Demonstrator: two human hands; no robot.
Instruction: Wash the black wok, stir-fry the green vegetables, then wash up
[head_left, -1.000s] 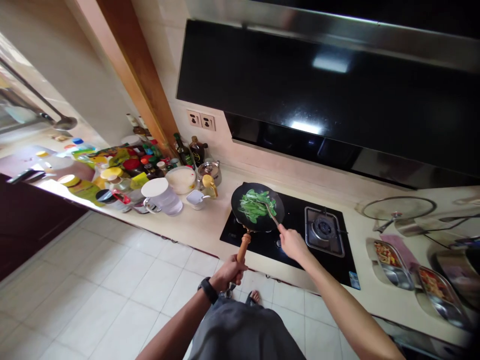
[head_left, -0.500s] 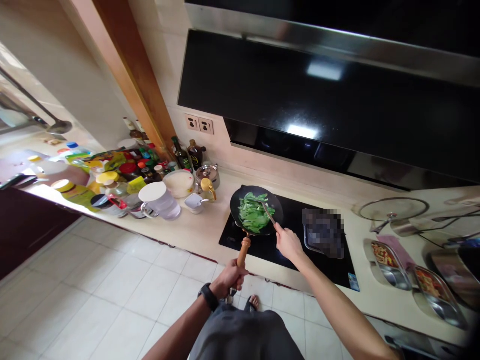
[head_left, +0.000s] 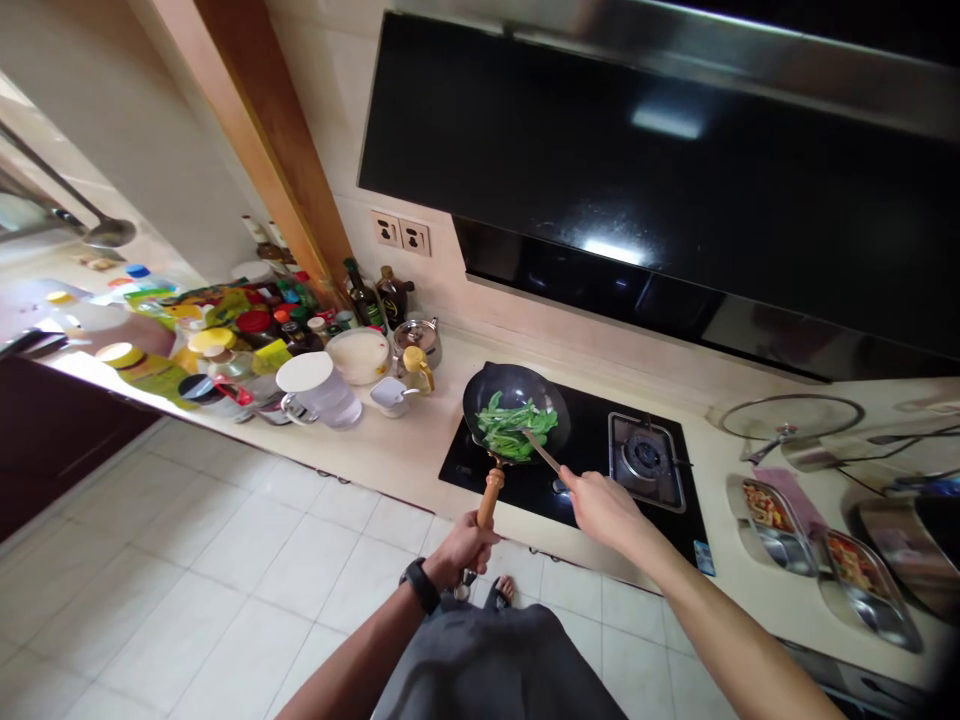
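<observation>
On the left half of the black stove (head_left: 589,425) sits one wok (head_left: 517,380), its single wooden handle (head_left: 491,495) pointing back at me, the long axis running away from my body with the near end leaning slightly left. A pile of greens (head_left: 517,425) lies in the near part of the wok. My left hand (head_left: 466,547) is closed round the near end of the handle, a black band (head_left: 421,587) on that wrist. My right hand (head_left: 606,510) is wrapped round the end of one spatula (head_left: 544,454), which slants forward and left, its tip among the greens.

Right of the wok is one burner (head_left: 646,456). Further right on the worktop (head_left: 420,455) are two metal trays (head_left: 793,552), each with food towards the far end; one glass lid (head_left: 802,412) is beyond them.

Left of the stove I count one jug (head_left: 337,404), one small white bowl (head_left: 388,399), one round tub (head_left: 360,357) and one metal pot (head_left: 430,347). Two dark bottles (head_left: 365,303) stand behind, one with a yellow emblem I cannot read. The stove's blue sticker (head_left: 703,558) is too small to read, as are the labels on the crowded containers (head_left: 154,378) at far left.
</observation>
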